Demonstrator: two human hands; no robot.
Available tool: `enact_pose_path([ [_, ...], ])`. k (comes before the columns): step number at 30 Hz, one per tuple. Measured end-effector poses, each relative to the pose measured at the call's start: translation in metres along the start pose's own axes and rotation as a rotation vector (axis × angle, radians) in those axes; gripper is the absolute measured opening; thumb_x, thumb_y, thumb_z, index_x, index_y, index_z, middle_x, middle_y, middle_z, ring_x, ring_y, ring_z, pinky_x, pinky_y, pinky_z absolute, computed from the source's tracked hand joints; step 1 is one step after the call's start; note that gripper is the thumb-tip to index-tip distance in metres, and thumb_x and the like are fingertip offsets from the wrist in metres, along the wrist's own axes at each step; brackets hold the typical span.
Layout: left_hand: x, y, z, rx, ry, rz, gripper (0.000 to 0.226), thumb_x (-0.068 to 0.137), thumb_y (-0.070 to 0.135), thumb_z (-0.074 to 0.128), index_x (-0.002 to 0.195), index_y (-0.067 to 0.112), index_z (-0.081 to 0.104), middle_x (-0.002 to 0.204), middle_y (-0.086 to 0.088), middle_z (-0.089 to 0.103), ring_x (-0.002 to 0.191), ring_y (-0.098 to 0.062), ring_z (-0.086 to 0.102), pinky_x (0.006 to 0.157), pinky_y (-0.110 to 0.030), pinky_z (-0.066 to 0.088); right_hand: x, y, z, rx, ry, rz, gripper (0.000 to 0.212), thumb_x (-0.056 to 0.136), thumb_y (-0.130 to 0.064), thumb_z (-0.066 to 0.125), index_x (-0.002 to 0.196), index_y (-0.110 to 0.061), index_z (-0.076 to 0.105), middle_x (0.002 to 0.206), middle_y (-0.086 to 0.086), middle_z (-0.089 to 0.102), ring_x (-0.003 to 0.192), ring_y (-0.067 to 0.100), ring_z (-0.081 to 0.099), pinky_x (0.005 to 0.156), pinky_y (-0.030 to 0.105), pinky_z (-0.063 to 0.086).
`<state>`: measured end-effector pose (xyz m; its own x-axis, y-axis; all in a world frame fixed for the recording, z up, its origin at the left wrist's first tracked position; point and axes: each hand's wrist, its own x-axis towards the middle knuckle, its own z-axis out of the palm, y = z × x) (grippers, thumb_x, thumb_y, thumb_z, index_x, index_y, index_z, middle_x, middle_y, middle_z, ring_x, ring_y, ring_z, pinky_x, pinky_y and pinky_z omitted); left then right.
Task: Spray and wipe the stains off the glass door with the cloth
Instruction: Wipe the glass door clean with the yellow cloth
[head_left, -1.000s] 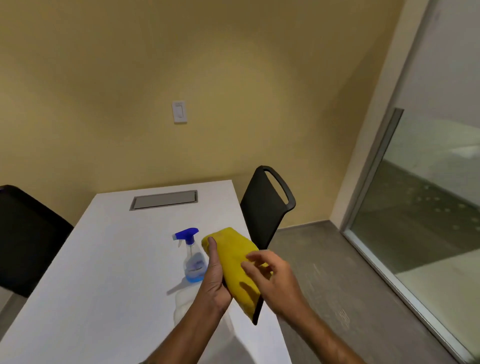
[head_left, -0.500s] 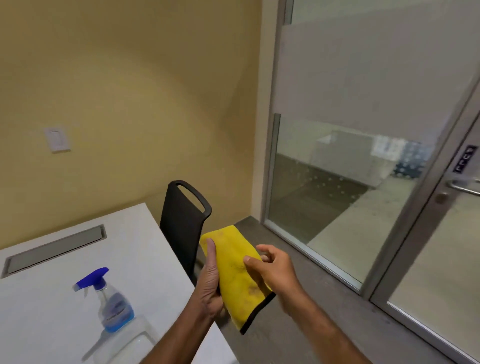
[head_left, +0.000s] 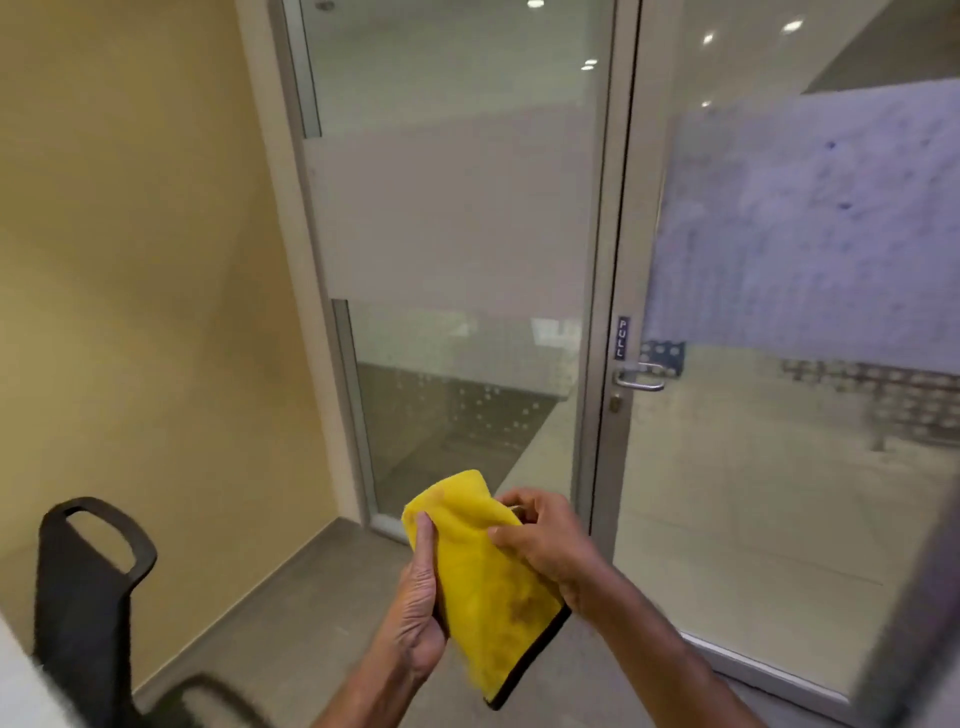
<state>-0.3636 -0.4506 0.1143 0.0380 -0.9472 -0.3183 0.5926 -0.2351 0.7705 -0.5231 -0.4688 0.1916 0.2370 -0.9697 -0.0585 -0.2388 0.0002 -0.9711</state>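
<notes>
A folded yellow cloth (head_left: 485, 577) with a dark edge and brownish marks is held upright in front of me by both hands. My left hand (head_left: 418, 608) grips its left side with the thumb laid along the edge. My right hand (head_left: 545, 543) pinches its upper right side. The glass door (head_left: 779, 415) stands to the right, closed, with a frosted band across its upper part, a metal lever handle (head_left: 640, 378) and a "PULL" label (head_left: 622, 338). The spray bottle is out of view.
A fixed glass panel (head_left: 457, 249) with a frosted band sits left of the door in a grey metal frame. A black chair (head_left: 85, 597) stands at the lower left beside the yellow wall (head_left: 130, 260). The white table's corner (head_left: 21, 696) shows at the bottom left. Grey floor lies before the door.
The view has swung right, from the table and spray bottle to the glass door. Both hands have kept hold of the yellow cloth throughout.
</notes>
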Motion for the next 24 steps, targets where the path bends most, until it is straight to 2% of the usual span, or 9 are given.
enact_pose_path([
  [5,0.030,-0.032,0.096,0.086,-0.055,0.051,0.063,0.080,0.060,0.064,0.127,0.018,0.066,0.113,-0.011,0.078,0.111,-0.032,0.071,0.098,-0.053,0.054,0.012,0.001,-0.104,-0.153,0.095,-0.114,0.022,0.084,-0.004,0.066,0.097,-0.021,0.070,0.087,-0.001,0.076,0.078,0.011,0.067,0.067,0.029,0.054],
  [9,0.061,-0.045,0.145,0.249,-0.168,0.163,0.066,0.076,0.055,0.068,0.134,0.024,0.059,0.125,-0.005,0.073,0.113,-0.027,0.069,0.084,-0.045,0.060,0.012,-0.005,-0.178,-0.160,0.149,-0.160,0.025,0.087,-0.001,0.065,0.103,-0.020,0.069,0.092,0.003,0.077,0.085,0.018,0.071,0.070,0.031,0.054],
  [10,0.070,-0.045,0.155,0.309,-0.196,0.211,0.071,0.073,0.057,0.072,0.135,0.025,0.057,0.127,-0.004,0.072,0.114,-0.026,0.069,0.085,-0.042,0.061,0.012,-0.007,-0.196,-0.160,0.159,-0.159,0.025,0.089,-0.001,0.065,0.105,-0.020,0.068,0.091,0.000,0.076,0.084,0.014,0.070,0.069,0.028,0.054],
  [12,0.089,-0.041,0.178,0.441,-0.247,0.306,0.099,0.059,0.071,0.082,0.143,0.029,0.051,0.136,-0.001,0.066,0.121,-0.022,0.065,0.094,-0.038,0.059,0.014,-0.007,-0.229,-0.152,0.166,-0.154,0.026,0.091,-0.001,0.064,0.106,-0.022,0.067,0.088,-0.005,0.073,0.079,0.007,0.067,0.067,0.024,0.052],
  [14,0.111,-0.038,0.202,0.572,-0.314,0.375,0.117,0.043,0.080,0.084,0.146,0.036,0.047,0.137,0.005,0.062,0.123,-0.017,0.061,0.092,-0.029,0.058,0.018,-0.004,-0.259,-0.141,0.183,-0.150,0.026,0.092,-0.002,0.064,0.105,-0.024,0.067,0.088,-0.006,0.074,0.079,0.007,0.066,0.067,0.024,0.052],
  [16,0.134,-0.038,0.225,0.634,-0.389,0.380,0.106,0.039,0.077,0.086,0.134,0.041,0.058,0.128,0.008,0.068,0.115,-0.015,0.066,0.078,-0.021,0.058,0.027,0.001,-0.285,-0.127,0.219,-0.151,0.026,0.092,-0.001,0.065,0.104,-0.023,0.068,0.088,-0.003,0.074,0.078,0.008,0.067,0.067,0.026,0.052],
  [18,0.158,-0.042,0.246,0.661,-0.461,0.355,0.097,0.039,0.071,0.091,0.126,0.035,0.066,0.119,0.003,0.075,0.111,-0.020,0.070,0.075,-0.020,0.058,0.037,0.006,-0.307,-0.102,0.253,-0.150,0.028,0.091,0.004,0.064,0.104,-0.020,0.067,0.088,-0.001,0.074,0.077,0.009,0.066,0.065,0.025,0.051],
  [22,0.206,-0.043,0.280,0.755,-0.648,0.253,0.063,0.065,0.041,0.093,0.122,0.026,0.071,0.115,0.001,0.078,0.108,-0.020,0.074,0.083,-0.026,0.059,0.065,0.016,-0.348,-0.053,0.349,-0.155,0.028,0.088,0.009,0.064,0.108,-0.011,0.067,0.087,0.004,0.074,0.079,0.018,0.063,0.067,0.033,0.049],
  [24,0.233,-0.042,0.294,0.819,-0.734,0.197,0.053,0.071,0.029,0.091,0.120,0.023,0.073,0.116,0.000,0.078,0.110,-0.020,0.073,0.092,-0.033,0.059,0.082,0.016,-0.369,0.005,0.411,-0.157,0.028,0.087,0.013,0.064,0.109,-0.004,0.066,0.086,0.006,0.072,0.079,0.021,0.062,0.064,0.031,0.049],
])
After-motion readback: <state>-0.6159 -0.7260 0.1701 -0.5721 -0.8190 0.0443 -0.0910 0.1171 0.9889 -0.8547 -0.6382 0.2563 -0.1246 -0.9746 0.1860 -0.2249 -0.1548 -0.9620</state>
